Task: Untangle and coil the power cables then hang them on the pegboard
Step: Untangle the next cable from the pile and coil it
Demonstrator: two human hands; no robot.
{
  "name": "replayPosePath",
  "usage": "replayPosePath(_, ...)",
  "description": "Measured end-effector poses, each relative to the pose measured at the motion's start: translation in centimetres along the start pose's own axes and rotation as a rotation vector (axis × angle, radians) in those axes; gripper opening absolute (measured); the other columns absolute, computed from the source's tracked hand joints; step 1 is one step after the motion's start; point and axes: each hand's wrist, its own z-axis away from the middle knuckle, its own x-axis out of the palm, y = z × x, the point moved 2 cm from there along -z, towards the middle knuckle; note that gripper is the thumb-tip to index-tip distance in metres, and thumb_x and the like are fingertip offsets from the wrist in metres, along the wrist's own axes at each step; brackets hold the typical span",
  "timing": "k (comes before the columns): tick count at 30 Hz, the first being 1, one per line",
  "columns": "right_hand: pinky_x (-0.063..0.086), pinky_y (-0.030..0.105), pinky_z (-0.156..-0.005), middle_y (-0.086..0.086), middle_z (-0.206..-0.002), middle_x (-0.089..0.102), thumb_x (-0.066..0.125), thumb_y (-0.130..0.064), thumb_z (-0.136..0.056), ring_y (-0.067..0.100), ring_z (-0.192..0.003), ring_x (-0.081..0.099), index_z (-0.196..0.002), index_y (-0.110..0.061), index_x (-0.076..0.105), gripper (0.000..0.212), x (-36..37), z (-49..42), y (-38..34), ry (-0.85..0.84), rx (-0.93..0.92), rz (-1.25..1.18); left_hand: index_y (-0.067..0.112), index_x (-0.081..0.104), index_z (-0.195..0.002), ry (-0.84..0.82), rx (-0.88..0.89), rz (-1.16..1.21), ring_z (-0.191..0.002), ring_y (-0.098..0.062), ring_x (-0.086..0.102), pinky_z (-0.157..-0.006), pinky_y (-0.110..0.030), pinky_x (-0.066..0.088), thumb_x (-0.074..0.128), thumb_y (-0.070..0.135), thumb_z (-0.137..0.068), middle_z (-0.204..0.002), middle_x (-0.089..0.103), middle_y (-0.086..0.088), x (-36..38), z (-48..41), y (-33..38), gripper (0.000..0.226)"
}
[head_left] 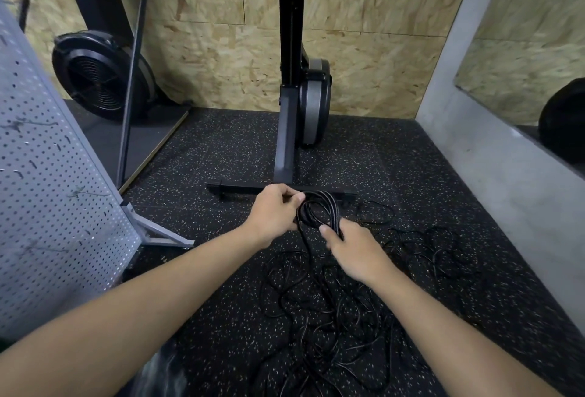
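Tangled cables sprawled on the floor. At far left stood the pegboard, tilted. Left hand held the coil at its left edge, fingers curled onto it. Right hand gripped its lower right strands, fingers wrapped round them, above the tangle.

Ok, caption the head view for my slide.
Left hand and right hand grip a cable coil; tangled cables on floor, pegboard at left.
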Motion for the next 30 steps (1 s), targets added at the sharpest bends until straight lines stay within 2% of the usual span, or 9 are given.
replayPosePath(4, 0.043, 0.036, -0.076, 0.005, -0.100, 0.065, 0.042, -0.046, -0.109, 0.023, -0.095, 0.062, -0.099, -0.013, 0.055, 0.037, 1.5, -0.1, -0.4, 0.015, 0.003, -0.013, 0.003, 0.067, -0.104, 0.003, -0.218, 0.280, -0.091, -0.021, 0.071, -0.062, -0.030, 0.062, 0.052, 0.017, -0.110, -0.107, 0.072, -0.014, 0.9, -0.1, 0.0, 0.021)
replayPosePath(9, 0.057, 0.029, -0.080, -0.006, -0.091, 0.078, 0.052, -0.036, -0.108, 0.006, -0.080, 0.075, -0.109, -0.017, 0.063, 0.021, 1.8, -0.3, -0.2, -0.074, 0.053, -0.260, 0.009, 0.063, -0.086, -0.044, -0.260, 0.386, -0.084, -0.018, 0.065, -0.069, -0.033, 0.056, 0.047, 0.012, -0.111, -0.088, 0.068, -0.008, 1.3, 0.4, 0.2, 0.030)
replayPosePath(13, 0.060, 0.046, -0.091, 0.002, -0.087, 0.072, 0.059, -0.039, -0.105, 0.016, -0.078, 0.072, -0.103, -0.011, 0.063, 0.028, 1.5, -0.8, 0.6, -0.073, 0.121, -0.318, 0.006, 0.064, -0.107, -0.089, -0.213, 0.317, -0.107, -0.022, 0.067, -0.075, -0.035, 0.060, 0.052, 0.022, -0.110, -0.122, 0.070, -0.015, 1.3, 0.0, -0.3, 0.020)
replayPosePath(18, 0.057, 0.047, -0.094, 0.003, -0.083, 0.068, 0.059, -0.034, -0.105, 0.017, -0.074, 0.070, -0.108, 0.000, 0.065, 0.035, -0.1, -1.1, 0.7, 0.045, 0.111, -0.543, 0.014, 0.061, -0.122, -0.208, -0.232, 0.429, -0.107, -0.025, 0.074, -0.099, -0.047, 0.056, 0.051, 0.042, -0.108, -0.115, 0.076, -0.006, 1.4, 0.3, -0.5, 0.033)
replayPosePath(20, 0.056, 0.045, -0.096, 0.001, -0.082, 0.066, 0.060, -0.031, -0.105, 0.018, -0.072, 0.068, -0.112, 0.002, 0.067, 0.035, -0.7, -1.3, 0.8, 0.097, 0.108, -0.720, 0.019, 0.067, -0.123, -0.368, -0.180, 0.251, -0.115, -0.023, 0.070, -0.104, -0.046, 0.052, 0.046, 0.038, -0.107, -0.118, 0.076, -0.001, 1.2, 0.7, -1.0, 0.032)
replayPosePath(22, 0.056, 0.041, -0.090, 0.002, -0.082, 0.064, 0.060, -0.028, -0.106, 0.018, -0.069, 0.064, -0.113, 0.001, 0.068, 0.031, -1.0, -1.3, 0.9, 0.103, 0.105, -0.928, 0.027, 0.070, -0.121, -0.513, -0.030, -0.122, -0.116, -0.014, 0.066, -0.104, -0.037, 0.050, 0.054, 0.031, -0.100, -0.122, 0.072, 0.006, 1.2, 1.4, -1.6, 0.027)
replayPosePath(25, 0.058, 0.040, -0.082, 0.000, -0.077, 0.059, 0.057, -0.021, -0.107, 0.013, -0.062, 0.058, -0.111, -0.002, 0.067, 0.022, -1.5, -1.1, 0.4, 0.068, 0.077, -1.180, 0.030, 0.072, -0.118, -0.599, 0.168, -0.454, -0.103, -0.010, 0.069, -0.097, -0.032, 0.054, 0.064, 0.029, -0.100, -0.114, 0.074, 0.008, 1.8, 2.2, -2.8, 0.020)
replayPosePath(27, 0.060, 0.040, -0.082, 0.000, -0.076, 0.058, 0.057, -0.021, -0.107, 0.012, -0.061, 0.058, -0.109, -0.003, 0.067, 0.022, -1.6, -1.4, 0.7, 0.112, 0.073, -1.165, 0.026, 0.076, -0.107, -0.575, 0.230, -0.493, -0.090, -0.006, 0.070, -0.085, -0.027, 0.055, 0.061, 0.034, -0.105, -0.102, 0.078, 0.008, 1.7, 2.2, -3.0, 0.017)
replayPosePath(30, 0.059, 0.050, -0.091, 0.002, -0.078, 0.064, 0.057, -0.032, -0.107, 0.016, -0.065, 0.069, -0.106, -0.002, 0.066, 0.031, -1.8, -1.9, 2.3, 0.243, 0.166, -0.745, 0.023, 0.076, -0.095, -0.521, 0.272, -0.531, -0.074, 0.001, 0.066, -0.068, -0.016, 0.047, 0.061, 0.039, -0.105, -0.085, 0.077, 0.007, 0.5, 1.8, -2.2, 0.024)
